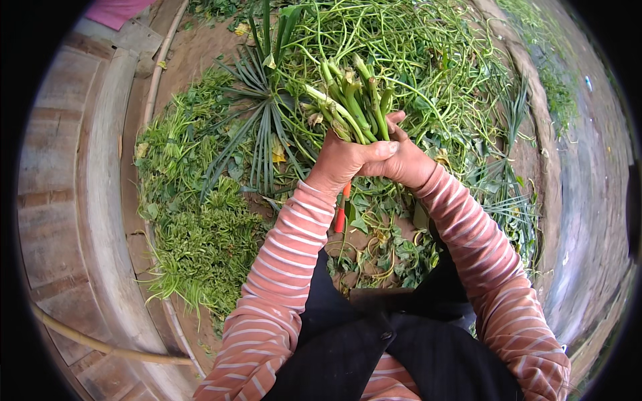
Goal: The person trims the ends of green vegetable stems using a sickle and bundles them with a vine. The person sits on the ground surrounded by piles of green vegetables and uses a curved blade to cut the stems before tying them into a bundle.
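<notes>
Both of my hands are wrapped around a bundle of thick green stems, held upright in front of me with the cut ends pointing away. My left hand grips it from the left, its thumb laid across toward the other wrist. Around the right side closes my right hand, its fingers partly hidden behind the stems. Under my left wrist shows a tool with red-orange handles; its upper part is hidden. Just left of the bundle lies a fan-shaped palm leaf.
Long tangled green vines cover the ground ahead. Tied bunches of leafy greens are stacked at the left. Beyond them run a bamboo pole and a wooden beam. More palm leaf strips lie at the right.
</notes>
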`<state>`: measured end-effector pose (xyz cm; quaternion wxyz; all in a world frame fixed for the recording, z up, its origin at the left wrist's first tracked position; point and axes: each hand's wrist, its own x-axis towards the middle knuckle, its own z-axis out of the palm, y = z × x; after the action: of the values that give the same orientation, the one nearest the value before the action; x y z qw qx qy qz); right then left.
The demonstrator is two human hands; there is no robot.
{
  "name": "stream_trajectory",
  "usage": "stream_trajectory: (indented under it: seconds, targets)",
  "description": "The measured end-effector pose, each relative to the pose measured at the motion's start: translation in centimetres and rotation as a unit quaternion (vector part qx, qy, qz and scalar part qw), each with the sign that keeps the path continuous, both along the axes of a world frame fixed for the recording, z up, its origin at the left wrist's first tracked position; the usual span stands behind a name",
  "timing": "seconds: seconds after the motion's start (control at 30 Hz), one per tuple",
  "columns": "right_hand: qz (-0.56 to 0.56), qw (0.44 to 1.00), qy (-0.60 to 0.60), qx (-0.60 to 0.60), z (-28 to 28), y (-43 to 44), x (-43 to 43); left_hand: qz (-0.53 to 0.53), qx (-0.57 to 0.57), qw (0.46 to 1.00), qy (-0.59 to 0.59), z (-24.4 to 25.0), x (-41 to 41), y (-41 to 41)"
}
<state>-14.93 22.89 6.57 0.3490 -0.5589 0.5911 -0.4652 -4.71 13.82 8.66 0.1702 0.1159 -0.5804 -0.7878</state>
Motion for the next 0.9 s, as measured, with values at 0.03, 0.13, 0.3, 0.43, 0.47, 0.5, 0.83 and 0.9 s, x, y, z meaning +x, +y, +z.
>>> stream_trajectory:
  seconds: [0.03,0.13,0.3,0.43,0.47,0.5,0.83,0.9]
  targets:
    - [0.008,1.000,0.005,0.001,-0.1,0.0,-0.2,0.003,0.015,1.000,-0.004,0.0,-0.1,0.2]
    - [0.009,0.979,-0.200,0.027,0.5,0.1,-0.2,0.021,0.048,0.998,-0.017,0.3,-0.4,0.4]
    - [-0.043,0.977,-0.201,0.055,1.4,1.6,-1.3,0.069,0.082,0.994,-0.006,0.2,-1.5,-0.6]
    - [-0.166,0.965,-0.195,0.055,4.3,5.1,-5.5,0.160,0.074,0.984,0.005,-0.4,-0.9,-2.4]
    - [-0.220,0.959,-0.176,0.030,4.6,6.4,-6.9,0.164,0.080,0.983,0.008,-0.4,-0.9,-2.5]
    - [-0.268,0.948,-0.169,0.015,4.3,8.0,-8.4,0.161,0.084,0.983,0.003,-0.3,-0.8,-2.5]
    - [-0.688,0.568,-0.415,0.178,-22.8,38.6,-19.7,0.180,0.137,0.974,-0.023,-1.3,-4.1,-1.0]
    - [-0.706,0.508,-0.452,0.199,-24.5,33.7,-14.2,0.206,0.075,0.974,-0.059,-0.7,-2.1,-1.2]
